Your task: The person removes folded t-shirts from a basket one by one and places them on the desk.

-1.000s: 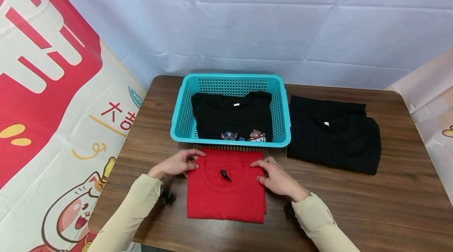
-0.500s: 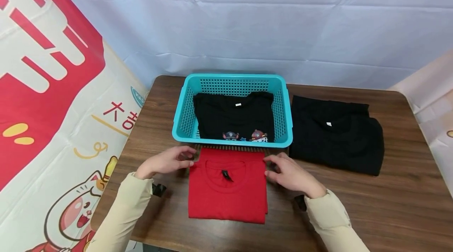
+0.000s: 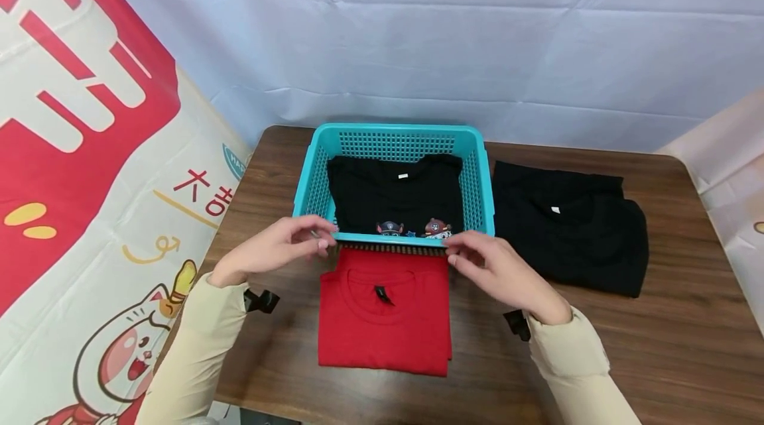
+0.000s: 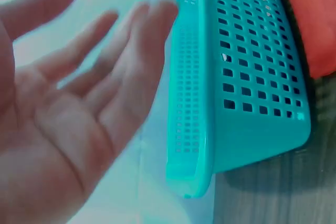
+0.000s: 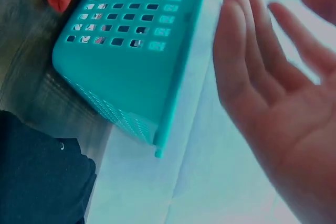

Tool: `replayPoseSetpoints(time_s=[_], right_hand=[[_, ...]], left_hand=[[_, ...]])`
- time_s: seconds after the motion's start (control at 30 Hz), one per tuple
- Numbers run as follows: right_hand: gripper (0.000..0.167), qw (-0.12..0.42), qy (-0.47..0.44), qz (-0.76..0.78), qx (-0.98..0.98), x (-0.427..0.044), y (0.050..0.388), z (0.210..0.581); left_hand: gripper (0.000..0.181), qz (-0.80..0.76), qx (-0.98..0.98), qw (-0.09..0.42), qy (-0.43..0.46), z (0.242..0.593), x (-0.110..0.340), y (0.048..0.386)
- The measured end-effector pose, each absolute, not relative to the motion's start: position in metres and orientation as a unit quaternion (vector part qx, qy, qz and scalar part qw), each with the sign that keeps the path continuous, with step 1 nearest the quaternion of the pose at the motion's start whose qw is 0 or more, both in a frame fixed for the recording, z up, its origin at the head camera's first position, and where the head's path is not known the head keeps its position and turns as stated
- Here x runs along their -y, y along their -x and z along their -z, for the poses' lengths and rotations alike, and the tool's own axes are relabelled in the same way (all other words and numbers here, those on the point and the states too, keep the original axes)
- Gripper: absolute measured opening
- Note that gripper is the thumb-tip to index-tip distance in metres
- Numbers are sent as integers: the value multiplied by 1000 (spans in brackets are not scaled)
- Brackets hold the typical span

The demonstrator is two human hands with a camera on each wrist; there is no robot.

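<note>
A turquoise plastic basket (image 3: 304,213) stands at the back of the table with a folded black T-shirt (image 3: 382,199) inside it. In front of the basket lies a folded red T-shirt (image 3: 388,339), collar toward the basket. By the basket's front left corner is my left hand (image 3: 274,249), its fingers loosely bent and holding nothing. My right hand (image 3: 501,269) hovers near the front rim on the right, also holding nothing. Both wrist views show the left palm (image 4: 63,124) and right palm (image 5: 299,108) apart from the basket wall.
Another folded black T-shirt (image 3: 573,239) lies on the brown wooden table (image 3: 674,319) to the right of the basket. A white cloth (image 3: 418,34) hangs behind the table. On the left stands a printed banner (image 3: 143,213) with cartoon figures.
Both hands have left the sides of the red T-shirt's collar. They moved up and forward to the basket's front rim. The T-shirts and basket stay in place.
</note>
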State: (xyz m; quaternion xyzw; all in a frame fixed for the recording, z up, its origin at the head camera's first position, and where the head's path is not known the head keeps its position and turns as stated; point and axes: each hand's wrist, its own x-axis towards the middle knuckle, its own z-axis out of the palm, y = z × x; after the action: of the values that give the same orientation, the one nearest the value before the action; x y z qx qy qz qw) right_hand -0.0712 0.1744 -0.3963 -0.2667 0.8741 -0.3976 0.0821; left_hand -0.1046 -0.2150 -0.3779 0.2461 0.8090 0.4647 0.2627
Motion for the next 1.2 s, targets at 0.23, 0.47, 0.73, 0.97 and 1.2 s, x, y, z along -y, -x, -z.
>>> replayPoseSetpoints(time_s=[0.23, 0.47, 0.73, 0.97, 1.2], right_hand=[[40, 71, 181, 377, -906, -161, 96, 404], [50, 107, 156, 329, -925, -144, 117, 409], [60, 151, 73, 284, -944, -129, 137, 419], [66, 199, 43, 260, -944, -125, 149, 425], [71, 234, 26, 273, -933, -125, 159, 427]], left_hand=[[31, -441, -871, 153, -152, 391, 193, 125], [31, -413, -894, 147, -95, 405, 178, 145], [45, -369, -904, 208, -50, 417, 166, 165], [56, -322, -907, 271, -11, 423, 158, 176], [60, -335, -888, 314, 10, 428, 155, 183]])
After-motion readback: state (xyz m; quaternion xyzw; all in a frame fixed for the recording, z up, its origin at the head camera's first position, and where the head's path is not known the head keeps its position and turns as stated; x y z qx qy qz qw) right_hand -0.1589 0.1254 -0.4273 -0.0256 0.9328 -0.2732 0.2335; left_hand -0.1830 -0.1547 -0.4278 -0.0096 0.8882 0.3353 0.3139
